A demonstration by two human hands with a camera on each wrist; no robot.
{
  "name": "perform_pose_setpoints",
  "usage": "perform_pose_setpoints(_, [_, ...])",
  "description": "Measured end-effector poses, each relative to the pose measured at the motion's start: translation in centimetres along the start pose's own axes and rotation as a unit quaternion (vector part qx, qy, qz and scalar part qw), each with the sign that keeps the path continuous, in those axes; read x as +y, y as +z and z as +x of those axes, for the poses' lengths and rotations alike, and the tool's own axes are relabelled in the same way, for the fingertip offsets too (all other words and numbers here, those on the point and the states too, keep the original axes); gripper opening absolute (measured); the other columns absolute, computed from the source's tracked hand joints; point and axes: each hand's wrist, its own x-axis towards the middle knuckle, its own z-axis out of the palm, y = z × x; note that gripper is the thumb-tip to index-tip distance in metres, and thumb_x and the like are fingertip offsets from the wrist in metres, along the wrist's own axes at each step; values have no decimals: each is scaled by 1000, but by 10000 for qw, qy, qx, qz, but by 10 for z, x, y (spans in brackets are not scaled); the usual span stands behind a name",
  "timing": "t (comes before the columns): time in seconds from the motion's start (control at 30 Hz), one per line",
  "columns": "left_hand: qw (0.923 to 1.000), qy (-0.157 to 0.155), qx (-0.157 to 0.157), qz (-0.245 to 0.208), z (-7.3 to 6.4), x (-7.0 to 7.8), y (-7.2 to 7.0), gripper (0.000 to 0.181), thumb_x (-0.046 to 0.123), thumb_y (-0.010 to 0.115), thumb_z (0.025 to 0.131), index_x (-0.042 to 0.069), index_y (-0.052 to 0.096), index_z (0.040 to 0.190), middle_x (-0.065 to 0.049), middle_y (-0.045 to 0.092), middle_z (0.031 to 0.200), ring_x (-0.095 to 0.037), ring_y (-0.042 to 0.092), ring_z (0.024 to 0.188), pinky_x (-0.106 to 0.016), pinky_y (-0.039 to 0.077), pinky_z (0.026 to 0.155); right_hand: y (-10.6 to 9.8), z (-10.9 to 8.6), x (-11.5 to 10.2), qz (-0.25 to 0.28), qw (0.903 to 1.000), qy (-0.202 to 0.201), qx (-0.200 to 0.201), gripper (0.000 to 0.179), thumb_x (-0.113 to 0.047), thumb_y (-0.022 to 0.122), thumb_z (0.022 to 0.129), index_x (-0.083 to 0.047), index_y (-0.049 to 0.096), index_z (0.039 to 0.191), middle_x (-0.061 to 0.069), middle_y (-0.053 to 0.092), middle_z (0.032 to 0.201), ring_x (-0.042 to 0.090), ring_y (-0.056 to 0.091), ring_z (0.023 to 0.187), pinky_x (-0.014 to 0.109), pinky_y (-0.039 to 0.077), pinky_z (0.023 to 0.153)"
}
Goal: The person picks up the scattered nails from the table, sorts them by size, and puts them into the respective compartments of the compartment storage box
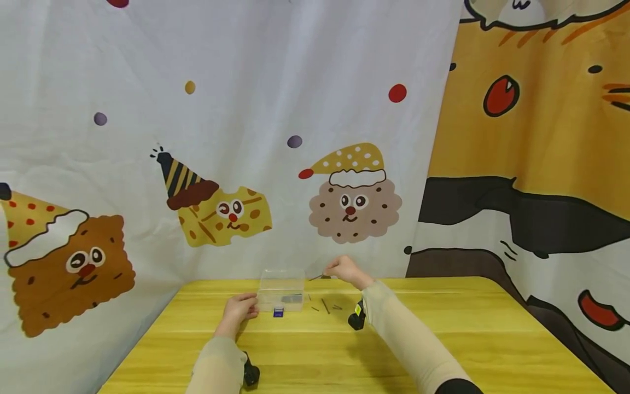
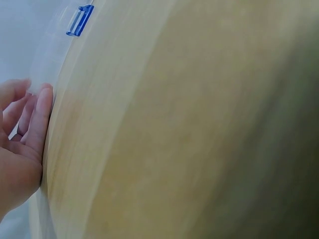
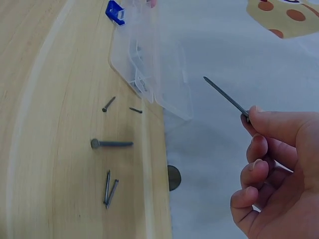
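Note:
My right hand (image 1: pixel 343 269) pinches a long grey nail (image 3: pixel 225 95) between thumb and forefinger. It holds the nail in the air to the right of a clear plastic box (image 1: pixel 268 306), its point towards the box. The box stands with its lid (image 1: pixel 281 280) raised at the back; grey pieces (image 1: pixel 292 299) lie in its right part. A blue latch (image 3: pixel 115 12) is at its front. My left hand (image 1: pixel 238 312) rests at the box's left side, its fingers (image 2: pixel 44 102) fairly straight against the wall.
Right of the box lie a thick nail or bolt (image 3: pixel 115 144), a crossed pair of thin nails (image 3: pixel 108 191) and two short nails, one near (image 3: pixel 108 104) and one farther (image 3: pixel 135 110). A printed curtain (image 1: pixel 275 219) hangs behind the wooden table (image 1: pixel 315 355).

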Motion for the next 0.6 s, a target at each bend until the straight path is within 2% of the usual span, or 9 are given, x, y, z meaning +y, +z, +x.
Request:
perform_pose_setpoints(0.07, [10000,24,-18,-36,-1,1,0,33,2,60,92,-17,58,118,-17,63,75,-16,64,60,-27,59,58,3,3,-1,21,10000,-51,-55,20,-13,66,91,1,74,103,9,69,105,27,62,98,43,54,86])
perform_pose_setpoints(0.13, [10000,-15,6,-19,-1,2,0,33,2,60,92,-17,58,119,-18,63,76,-16,64,62,-27,59,59,7,6,-1,35,9999,-91,-92,19,-12,66,91,1,75,101,10,70,105,27,61,89,40,54,80])
perform_pose_setpoints(0.23, [9998,-138,105,62,1,1,1,36,1,58,93,-17,55,124,-20,64,80,-17,64,64,-28,60,61,12,12,-2,-4,9999,-148,-74,15,-12,68,90,0,76,96,8,70,103,17,57,79,35,54,74])
perform_pose_setpoints(0.3, [9997,-167,105,118,2,1,1,37,1,58,94,-17,54,126,-22,65,82,-18,64,65,-29,60,62,15,15,-3,-25,9997,-201,-105,16,-11,68,90,3,75,88,8,70,96,12,46,66,31,51,67])
perform_pose_setpoints(0.37, [9997,-153,97,151,3,1,1,37,1,57,95,-17,53,127,-23,65,83,-18,64,65,-29,60,61,19,18,-5,-71,9995,-272,-134,20,-11,67,90,7,72,84,6,68,87,6,40,62,28,48,63])
perform_pose_setpoints(0.47, [9997,-107,84,213,2,0,1,37,1,56,95,-16,53,128,-23,65,82,-18,64,65,-30,60,61,24,20,-9,-35,9991,-356,-209,20,-8,66,90,10,72,84,9,68,85,11,28,57,28,41,59])
perform_pose_setpoints(0.5, [9996,-106,100,224,2,0,2,37,1,56,95,-15,53,128,-22,65,82,-17,64,64,-29,60,61,25,20,-10,-22,9991,-370,-209,18,-8,66,90,8,73,86,9,69,88,11,28,57,29,42,60])
perform_pose_setpoints(0.57, [9997,-83,102,219,2,-1,2,37,1,56,95,-15,53,128,-20,65,79,-16,64,62,-29,60,61,29,21,-12,-31,9990,-414,-180,14,-7,67,89,3,76,91,10,71,97,9,40,61,32,50,66])
perform_pose_setpoints(0.6, [9996,-89,125,219,2,-1,2,37,0,55,95,-15,53,128,-19,65,78,-16,64,61,-28,60,60,31,22,-12,-24,9989,-410,-206,13,-7,67,88,2,76,91,12,71,100,13,45,62,34,51,69])
